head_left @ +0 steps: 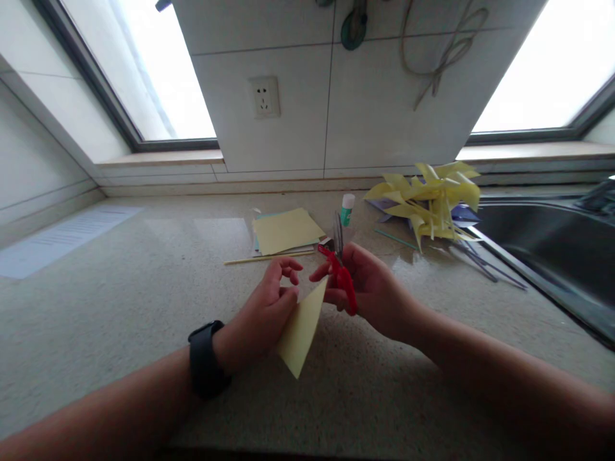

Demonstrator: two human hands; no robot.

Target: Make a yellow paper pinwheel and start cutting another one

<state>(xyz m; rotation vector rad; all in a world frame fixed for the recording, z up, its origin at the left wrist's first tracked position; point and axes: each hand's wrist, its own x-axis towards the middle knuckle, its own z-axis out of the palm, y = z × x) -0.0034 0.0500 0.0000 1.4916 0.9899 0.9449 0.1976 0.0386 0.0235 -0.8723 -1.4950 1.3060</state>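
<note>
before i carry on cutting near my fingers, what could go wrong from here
The scissors in the right hand point up near the left hand, so a slip might nick a finger. The yellow paper between the hands has a free lower corner and could shift. The upright glue stick beyond the scissors might get knocked over.

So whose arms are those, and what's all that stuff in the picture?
There's no robot here, just a person with two bare hands. It's one picture, from a camera worn on their head, looking forward and down. The left hand holds a piece of yellow paper, and the right hand holds red-handled scissors. On the counter are a stack of paper, a thin stick, a tube with a white cap and a pile of curly yellow paper shapes, near the sink.
</note>
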